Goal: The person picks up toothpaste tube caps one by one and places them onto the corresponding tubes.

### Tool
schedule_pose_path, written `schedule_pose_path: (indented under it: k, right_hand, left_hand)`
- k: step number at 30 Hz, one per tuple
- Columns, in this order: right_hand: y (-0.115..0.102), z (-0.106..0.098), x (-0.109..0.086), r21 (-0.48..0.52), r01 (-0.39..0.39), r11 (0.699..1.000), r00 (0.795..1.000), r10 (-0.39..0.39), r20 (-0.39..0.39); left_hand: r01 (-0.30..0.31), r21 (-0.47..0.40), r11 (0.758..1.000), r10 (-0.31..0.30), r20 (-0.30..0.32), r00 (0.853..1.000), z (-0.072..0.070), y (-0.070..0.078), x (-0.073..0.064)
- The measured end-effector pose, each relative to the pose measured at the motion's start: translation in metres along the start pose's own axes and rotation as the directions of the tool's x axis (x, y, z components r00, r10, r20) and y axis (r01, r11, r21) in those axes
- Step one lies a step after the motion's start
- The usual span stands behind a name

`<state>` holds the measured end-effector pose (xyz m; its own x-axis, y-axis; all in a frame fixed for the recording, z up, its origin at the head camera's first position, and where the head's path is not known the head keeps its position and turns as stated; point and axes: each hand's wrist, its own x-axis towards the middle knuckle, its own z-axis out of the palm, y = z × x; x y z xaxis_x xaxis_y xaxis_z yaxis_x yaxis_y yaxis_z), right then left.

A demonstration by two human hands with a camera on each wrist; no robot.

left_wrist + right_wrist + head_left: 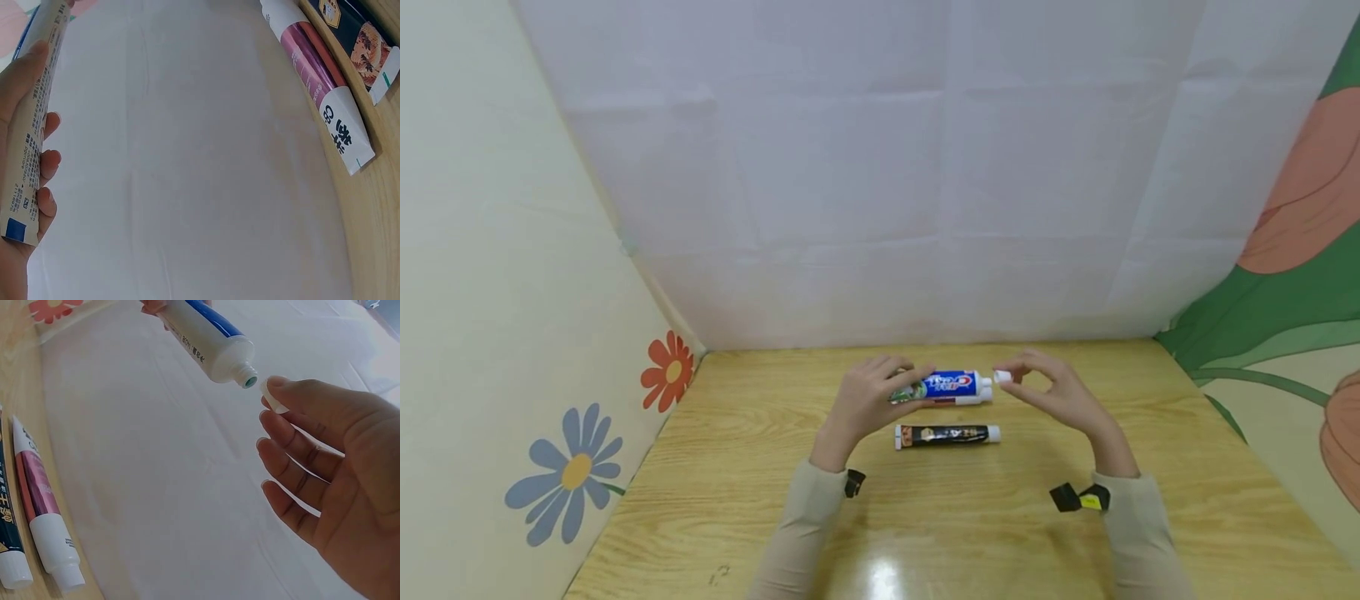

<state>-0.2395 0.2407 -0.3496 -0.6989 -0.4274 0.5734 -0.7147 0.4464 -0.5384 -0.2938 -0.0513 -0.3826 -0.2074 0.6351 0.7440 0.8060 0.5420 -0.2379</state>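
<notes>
My left hand [871, 398] grips a blue and white toothpaste tube [951, 383], held above the table with its neck toward the right. In the right wrist view the tube's nozzle [249, 380] is bare, with a bluish-green opening. Between thumb and fingertips my right hand [1060, 392] pinches a small white cap [274, 398], a short gap away from the nozzle. The left wrist view shows the printed back of the tube [32, 131], with fingers wrapped round it.
On the wooden table [955, 517] lie a black toothpaste tube [947, 436] with a white cap and a pink and white tube [319, 81] beside it. A white cloth [850, 208] hangs at the back. Flower-patterned panels [576, 471] stand at both sides.
</notes>
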Motion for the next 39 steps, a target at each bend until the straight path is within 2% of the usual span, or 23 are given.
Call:
schedule_pose_path:
  k: [15, 39]
  right_hand:
    - [-0.0004, 0.0016, -0.0003, 0.013, 0.032, 0.999, 0.999, -0.032, 0.009]
    - [0.0037, 0.0041, 0.0008, 0.032, 0.073, 0.997, 0.997, -0.074, 0.024]
  left_hand:
    - [-0.031, 0.062, 0.998, 0.035, -0.057, 0.998, -0.0006, 0.0025, 0.0028]
    - [-0.063, 0.129, 0.99, 0.071, -0.057, 0.996, 0.0021, 0.0052, 0.0043]
